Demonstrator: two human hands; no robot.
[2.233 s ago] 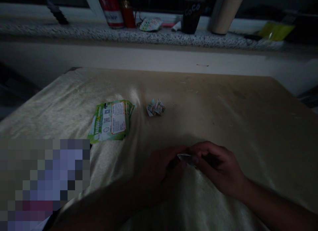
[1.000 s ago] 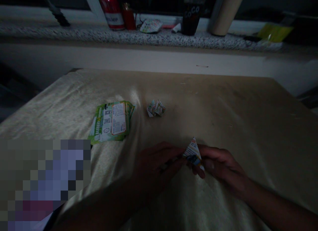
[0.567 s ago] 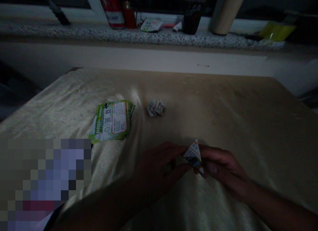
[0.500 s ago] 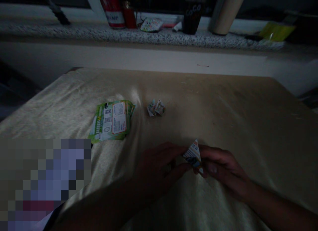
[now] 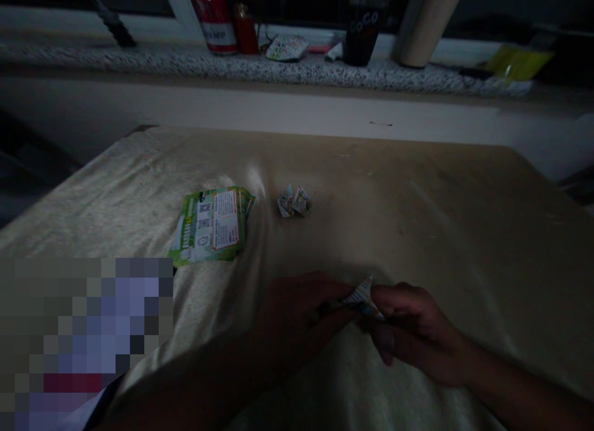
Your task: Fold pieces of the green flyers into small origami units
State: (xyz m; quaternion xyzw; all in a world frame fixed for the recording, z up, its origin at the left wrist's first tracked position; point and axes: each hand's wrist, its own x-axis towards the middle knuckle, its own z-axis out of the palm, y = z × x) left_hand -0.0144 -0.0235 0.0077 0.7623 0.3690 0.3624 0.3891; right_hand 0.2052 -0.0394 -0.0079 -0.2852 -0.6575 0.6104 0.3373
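A small piece of folded printed paper (image 5: pixel 364 300), pointed at its corners, is held low over the cloth-covered table. My left hand (image 5: pixel 301 313) pinches its left corner between thumb and fingers. At its right side, my right hand (image 5: pixel 413 326) has its fingers closed against the paper, with the thumb lower down. Both hands lie in deep shadow, so the fingertips behind the paper are hidden. Beyond them sits a cluster of folded printed paper pieces (image 5: pixel 294 202).
To the left lies a stack of green printed leaflets (image 5: pixel 211 224) on the wrinkled tablecloth (image 5: pixel 106 190). On the speckled windowsill (image 5: pixel 306 72) stand a red bottle (image 5: pixel 216 23), a dark cup (image 5: pixel 362 32) and a beige cylinder (image 5: pixel 429 26), with a yellow packet (image 5: pixel 520 61) further right.
The folded paper has tipped, so its printed face looks narrower, and has dropped slightly towards me. My right thumb has slid down off its face. The view has shifted a little.
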